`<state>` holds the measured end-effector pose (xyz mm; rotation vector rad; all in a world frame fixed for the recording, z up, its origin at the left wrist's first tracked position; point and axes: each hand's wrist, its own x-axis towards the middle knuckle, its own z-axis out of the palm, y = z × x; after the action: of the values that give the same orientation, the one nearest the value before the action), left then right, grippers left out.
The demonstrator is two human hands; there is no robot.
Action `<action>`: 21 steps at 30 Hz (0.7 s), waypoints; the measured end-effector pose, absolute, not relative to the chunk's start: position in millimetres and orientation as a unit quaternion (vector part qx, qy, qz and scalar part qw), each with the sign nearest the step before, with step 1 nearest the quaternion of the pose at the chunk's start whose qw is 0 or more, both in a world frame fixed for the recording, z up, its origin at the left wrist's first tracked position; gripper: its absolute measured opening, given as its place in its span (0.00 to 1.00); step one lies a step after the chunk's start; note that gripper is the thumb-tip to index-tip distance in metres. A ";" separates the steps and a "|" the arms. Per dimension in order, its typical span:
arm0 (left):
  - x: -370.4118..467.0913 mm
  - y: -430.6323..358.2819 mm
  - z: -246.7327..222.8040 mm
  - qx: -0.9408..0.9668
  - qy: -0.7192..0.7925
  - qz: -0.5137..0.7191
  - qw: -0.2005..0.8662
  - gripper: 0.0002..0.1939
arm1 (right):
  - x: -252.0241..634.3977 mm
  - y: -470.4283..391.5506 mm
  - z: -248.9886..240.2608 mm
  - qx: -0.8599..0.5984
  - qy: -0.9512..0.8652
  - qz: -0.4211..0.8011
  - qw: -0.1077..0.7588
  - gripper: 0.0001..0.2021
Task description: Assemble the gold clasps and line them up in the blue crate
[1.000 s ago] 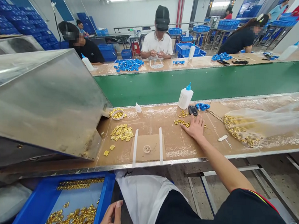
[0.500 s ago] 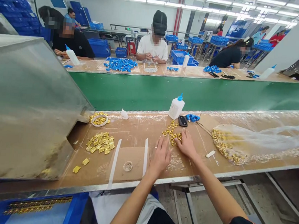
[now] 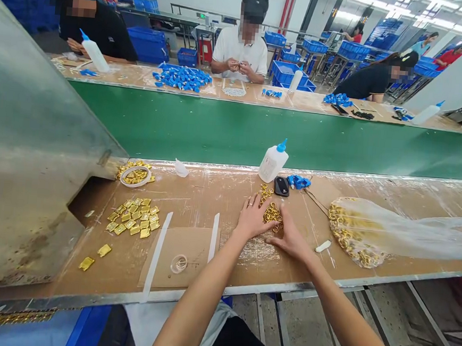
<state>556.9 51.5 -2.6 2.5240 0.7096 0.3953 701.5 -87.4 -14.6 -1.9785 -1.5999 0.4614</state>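
Between my two hands lies a loose heap of small gold rings (image 3: 273, 214) on the brown cardboard bench top. My left hand (image 3: 253, 217) rests at the heap's left side, fingers spread, a ring on one finger. On the right side my right hand (image 3: 290, 235) is cupped against the rings with thumb and fingers apart. Just behind the heap sit a small black box-like object (image 3: 281, 186), a white bottle with a blue tip (image 3: 273, 163) and blue scraps (image 3: 298, 182). Farther right lies a clear plastic bag of gold rings (image 3: 354, 233).
Square gold pieces (image 3: 135, 216) lie on the left, near a white hoop (image 3: 135, 176) around more gold pieces. A small clear dish (image 3: 179, 264) sits between white tape strips. A metal housing (image 3: 34, 179) borders the left. Several people work across the green divider (image 3: 202, 125).
My hands have closed in around the rings from both sides, drawing the heap tighter together. The left thumb now reaches toward the right hand. The camera view has shifted slightly.
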 end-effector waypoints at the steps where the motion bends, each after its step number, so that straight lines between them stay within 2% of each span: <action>1: 561.7 50.2 -2.5 0.927 0.255 0.147 0.233 0.38 | 701.7 -79.7 -16.6 -0.726 -0.608 0.175 0.268 0.61; 3: 567.3 48.2 -2.5 0.933 0.243 0.152 0.219 0.33 | 704.0 -63.7 -19.2 -0.711 -0.631 0.172 0.259 0.64; 5: 567.4 46.8 -2.8 0.937 0.231 0.153 0.215 0.28 | 706.7 -53.6 -20.5 -0.700 -0.648 0.160 0.253 0.62; 11: 549.6 38.2 -6.2 0.931 0.210 0.170 0.246 0.15 | 700.6 -65.6 -24.1 -0.690 -0.664 0.118 0.263 0.45; 13: 545.0 34.8 -8.3 0.925 0.226 0.179 0.247 0.16 | 700.4 -67.7 -24.4 -0.698 -0.660 0.104 0.258 0.46; 17: 545.9 34.0 -11.6 0.914 0.276 0.194 0.227 0.24 | 713.8 -52.7 -20.6 -0.703 -0.674 0.084 0.211 0.56; 21: 553.8 43.5 -9.8 0.914 0.293 0.177 0.220 0.26 | 730.4 -29.5 -14.7 -0.680 -0.709 0.093 0.163 0.58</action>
<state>553.8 43.5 -9.8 2.5273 0.8091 0.4895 730.4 -29.5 -14.7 -1.9404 -2.0220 0.2652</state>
